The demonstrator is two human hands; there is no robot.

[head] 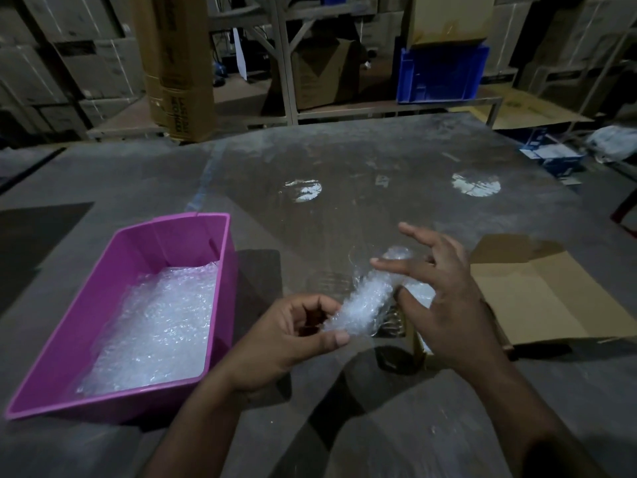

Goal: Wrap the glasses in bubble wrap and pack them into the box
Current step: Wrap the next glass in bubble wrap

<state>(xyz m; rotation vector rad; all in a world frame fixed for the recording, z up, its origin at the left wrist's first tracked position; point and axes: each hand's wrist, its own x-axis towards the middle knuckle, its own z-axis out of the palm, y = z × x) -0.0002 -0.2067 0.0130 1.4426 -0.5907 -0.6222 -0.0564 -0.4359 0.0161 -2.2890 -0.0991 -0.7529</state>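
A glass rolled in bubble wrap (365, 301) lies tilted between my hands, just above the grey table. My left hand (293, 336) pinches the near end of the bubble wrap between thumb and curled fingers. My right hand (437, 305) hovers over the far end with fingers spread, its thumb touching the wrap. The clear rim of the glass (358, 260) shows faintly at the top of the roll. A purple plastic box (193, 257) stands at the left, lined with bubble wrap (155, 326).
A flattened cardboard box (537, 298) lies at the right, partly under my right hand. Two bright light reflections (303, 190) shine on the table top (379, 160). Behind the table stand shelves, cartons and a blue crate (443, 72).
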